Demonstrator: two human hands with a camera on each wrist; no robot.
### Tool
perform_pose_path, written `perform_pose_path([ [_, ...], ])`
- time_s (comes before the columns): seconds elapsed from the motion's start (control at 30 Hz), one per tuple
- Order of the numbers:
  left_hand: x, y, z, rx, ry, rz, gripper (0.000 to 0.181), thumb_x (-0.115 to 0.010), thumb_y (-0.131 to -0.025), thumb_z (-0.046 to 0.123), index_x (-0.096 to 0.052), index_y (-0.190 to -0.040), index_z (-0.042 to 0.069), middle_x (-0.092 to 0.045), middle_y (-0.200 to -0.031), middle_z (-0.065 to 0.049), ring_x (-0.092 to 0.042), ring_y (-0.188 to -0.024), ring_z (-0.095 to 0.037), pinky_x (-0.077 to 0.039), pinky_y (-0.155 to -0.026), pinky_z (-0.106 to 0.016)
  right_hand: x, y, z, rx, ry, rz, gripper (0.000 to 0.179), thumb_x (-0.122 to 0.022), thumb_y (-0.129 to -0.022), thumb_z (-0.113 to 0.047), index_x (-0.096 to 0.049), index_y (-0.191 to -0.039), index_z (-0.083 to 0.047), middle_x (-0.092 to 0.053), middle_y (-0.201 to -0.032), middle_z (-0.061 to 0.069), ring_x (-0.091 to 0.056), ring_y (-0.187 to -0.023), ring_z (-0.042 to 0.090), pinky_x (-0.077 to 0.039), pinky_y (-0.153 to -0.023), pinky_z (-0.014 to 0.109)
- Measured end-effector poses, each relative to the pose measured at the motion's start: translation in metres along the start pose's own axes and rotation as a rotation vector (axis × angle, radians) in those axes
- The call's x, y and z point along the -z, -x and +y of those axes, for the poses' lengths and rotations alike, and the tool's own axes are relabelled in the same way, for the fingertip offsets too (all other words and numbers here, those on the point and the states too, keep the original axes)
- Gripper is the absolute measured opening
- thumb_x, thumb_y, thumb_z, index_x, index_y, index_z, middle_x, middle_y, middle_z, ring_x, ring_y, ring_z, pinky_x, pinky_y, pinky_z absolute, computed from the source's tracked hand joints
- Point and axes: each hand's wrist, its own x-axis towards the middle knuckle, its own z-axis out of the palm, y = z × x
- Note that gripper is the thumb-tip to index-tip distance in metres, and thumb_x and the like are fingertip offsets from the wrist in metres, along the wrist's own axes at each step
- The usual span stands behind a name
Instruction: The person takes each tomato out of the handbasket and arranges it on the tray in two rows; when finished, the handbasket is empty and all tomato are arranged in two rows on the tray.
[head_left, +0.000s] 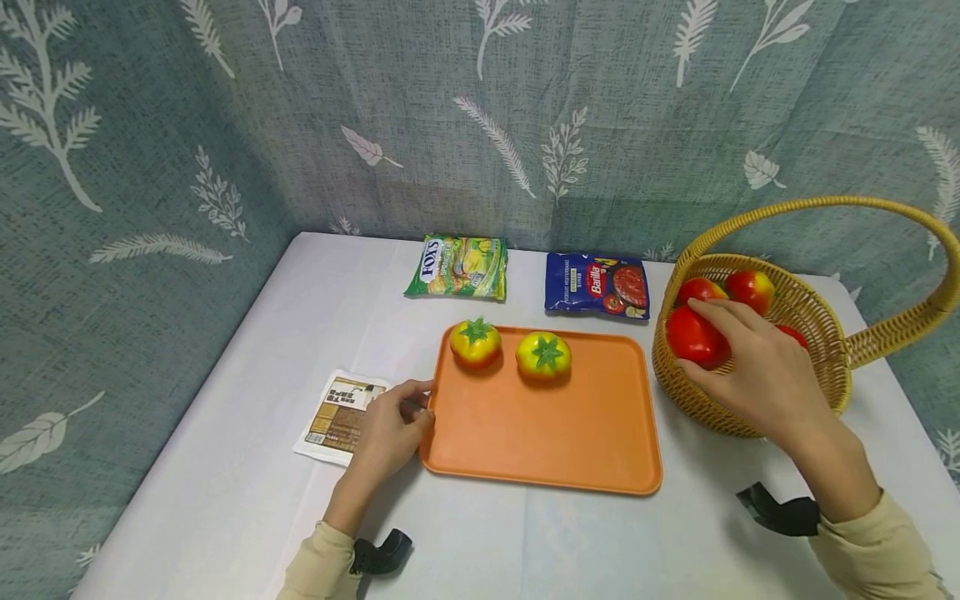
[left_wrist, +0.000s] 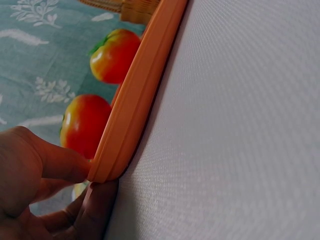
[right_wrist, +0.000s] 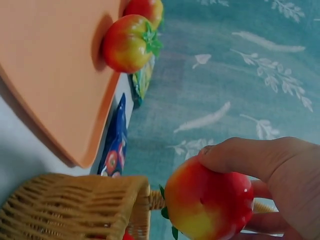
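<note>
In my right hand [head_left: 765, 375] I grip a red and yellow tomato [right_wrist: 207, 200] with a green leafy top, thumb on one side and fingers curled round the other. It is at the near left rim of the wicker basket [head_left: 832, 333], where several more red fruits [head_left: 750, 289] lie. My left hand [head_left: 390, 429] pinches the left edge of the orange tray [left_wrist: 140, 90] between thumb and fingers. Two tomatoes sit near the tray's far edge, a left tomato [head_left: 476, 343] and a right tomato [head_left: 543, 356], both with green tops facing up.
Behind the tray lie a green Fox's candy bag [head_left: 459, 267] and a blue Barilla pouch [head_left: 597, 286]. A brown and white packet [head_left: 341, 417] is left of the tray, partly under my left hand. The basket's tall handle [head_left: 825, 202] arches over it. Patterned cloth hangs behind the white table.
</note>
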Motion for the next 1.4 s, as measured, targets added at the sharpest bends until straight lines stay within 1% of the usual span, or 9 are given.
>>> perform_pose_path([
  [0.13,0.0,0.0,0.0,0.003,-0.004,-0.003,0.042,-0.066,-0.079,-0.001,-0.072,-0.119,0.007,-0.066,-0.087,-0.003,-0.059,-0.071,-0.014,-0.047,-0.064,-0.028,-0.002,-0.003,-0.005,0.019,-0.017,-0.005,0.072,-0.087,-0.072,-0.02,-0.058,-0.137,-0.007,-0.057,-0.133,0.022,-0.061,-0.1,0.048,-0.052,-0.074,0.065],
  [0.4,0.001,0.001,0.0,0.005,-0.01,-0.001,0.042,-0.066,-0.079,0.0,-0.072,-0.119,0.008,-0.066,-0.087,-0.002,-0.059,-0.071,-0.014,-0.047,-0.064,-0.029,-0.008,-0.01,-0.017,0.034,-0.04,-0.05,0.072,-0.087,-0.075,-0.026,-0.058,-0.138,-0.009,-0.059,-0.133,0.017,-0.059,-0.11,0.043,-0.051,-0.077,0.066],
  [0.6,0.0,0.0,0.0,0.0,-0.011,0.001,0.042,-0.066,-0.078,-0.001,-0.072,-0.119,0.007,-0.066,-0.087,-0.002,-0.059,-0.071,-0.014,-0.046,-0.063,-0.028,-0.015,-0.014,-0.024,0.047,-0.04,-0.082,0.069,-0.085,-0.076,-0.025,-0.058,-0.138,-0.01,-0.059,-0.131,0.018,-0.06,-0.107,0.042,-0.051,-0.078,0.065],
  [0.8,0.0,0.0,0.0,0.006,-0.003,-0.001,0.042,-0.066,-0.078,-0.001,-0.072,-0.12,0.006,-0.066,-0.087,-0.003,-0.059,-0.071,-0.014,-0.047,-0.063,-0.028,-0.022,-0.019,-0.028,0.067,-0.046,-0.086,0.068,-0.086,-0.075,-0.022,-0.06,-0.135,-0.008,-0.06,-0.128,0.019,-0.062,-0.104,0.041,-0.052,-0.077,0.061],
  [1.0,0.001,0.0,0.001,0.019,-0.004,-0.006,0.042,-0.066,-0.079,0.0,-0.072,-0.12,0.007,-0.066,-0.088,-0.003,-0.059,-0.072,-0.015,-0.047,-0.063,-0.028,-0.033,-0.024,-0.03,0.051,-0.079,-0.122,0.068,-0.086,-0.075,-0.022,-0.059,-0.136,-0.008,-0.061,-0.126,0.016,-0.062,-0.104,0.038,-0.053,-0.08,0.059],
  [1.17,0.0,-0.001,0.0,0.008,0.001,-0.002,0.043,-0.066,-0.078,-0.002,-0.072,-0.12,0.006,-0.066,-0.088,-0.004,-0.059,-0.071,-0.014,-0.047,-0.064,-0.028,-0.042,-0.026,-0.03,0.038,-0.098,-0.149,0.068,-0.085,-0.077,-0.023,-0.058,-0.137,-0.009,-0.061,-0.127,0.017,-0.062,-0.104,0.039,-0.052,-0.082,0.06],
  [1.4,0.0,0.0,0.0,0.002,0.007,-0.003,0.044,-0.065,-0.078,-0.002,-0.072,-0.12,0.007,-0.066,-0.087,-0.004,-0.06,-0.071,-0.014,-0.047,-0.064,-0.028,-0.055,-0.028,-0.029,0.004,-0.083,-0.192,0.069,-0.084,-0.077,-0.025,-0.057,-0.139,-0.007,-0.056,-0.135,0.022,-0.06,-0.11,0.045,-0.05,-0.085,0.063],
])
